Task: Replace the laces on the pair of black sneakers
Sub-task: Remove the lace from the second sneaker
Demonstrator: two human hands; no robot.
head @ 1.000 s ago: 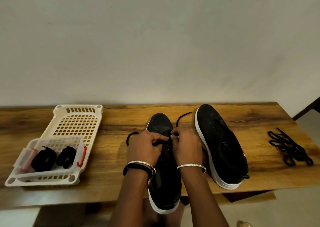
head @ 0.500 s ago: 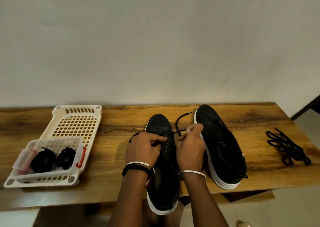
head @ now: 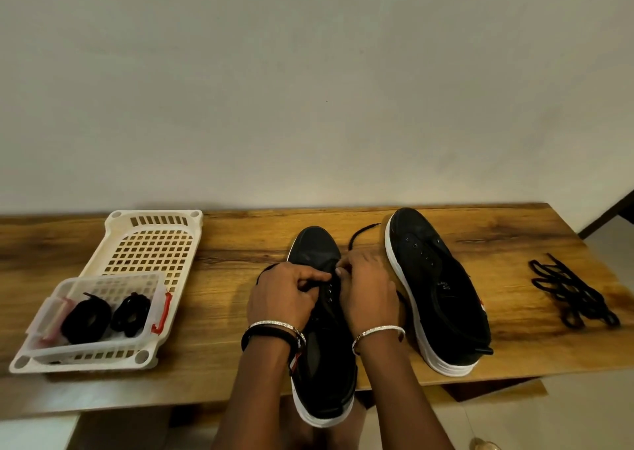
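Here, both hands work over the eyelet row of the left sneaker [head: 317,248], which lies toe-far in the middle of the desk [head: 212,315], its heel hanging past the near edge. The left hand [head: 284,295] has a closed grip, fingers curled down at the eyelets on the lace [head: 360,232], and a loop of it shows at that hand's far left side. The right hand [head: 368,291] has a tight pinching grip on the same lace just beside the left thumb; from there the lace curves far and right until it touches the toe of the right sneaker [head: 442,298]. That sneaker lies tilted on its side, white sole toward the hands, eyelets bare, with its heel close to the near edge.

A cream slotted tray [head: 154,243] sits at the left, its near corners almost at the desk's near edge. In its near half stands a clear tub [head: 156,286] holding two coiled black laces [head: 85,317]. A loose pile of laces [head: 571,293] lies near the right end, well apart from the right sneaker.

Bare wood runs between the tray and the left hand, between the right sneaker and the loose pile, and along the far edge by the wall [head: 308,89].
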